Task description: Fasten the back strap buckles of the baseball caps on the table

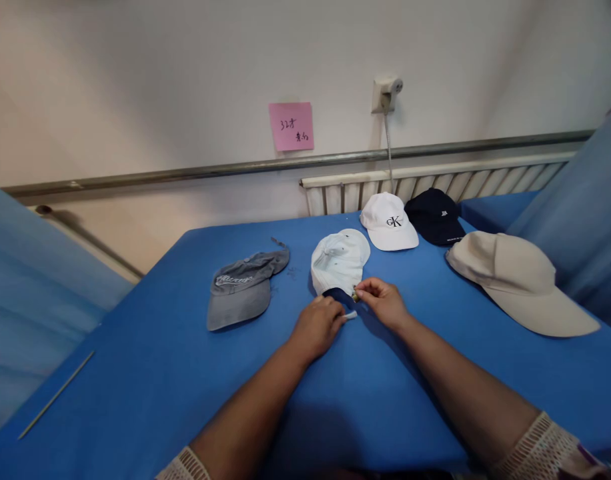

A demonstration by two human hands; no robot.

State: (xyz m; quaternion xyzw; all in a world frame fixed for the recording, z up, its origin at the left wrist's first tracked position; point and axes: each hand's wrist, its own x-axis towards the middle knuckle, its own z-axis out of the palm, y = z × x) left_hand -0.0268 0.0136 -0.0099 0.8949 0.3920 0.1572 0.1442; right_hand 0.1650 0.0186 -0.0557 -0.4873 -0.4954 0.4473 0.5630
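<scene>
A pale mint baseball cap [338, 261] lies on the blue-covered table with its back opening toward me and its brim pointing away. The fingers of my left hand [316, 328] are curled closed around its back strap [351, 315], whose light end sticks out to the right. On the other side of the opening, my right hand [383, 301] pinches a small brass-coloured buckle [355, 295] between thumb and finger. The strap end and the buckle look apart. Left of this cap rests a grey cap [241, 288] with white lettering, its strap loose at the back.
Behind stand a white cap [388, 221] with black letters and a navy cap [434, 217]. A beige cap [518, 280] is on the right. A thin rod [56, 395] lies at the table's left edge. A radiator [435, 179], a metal rail [210, 171] and blue curtains [35, 293] surround the table.
</scene>
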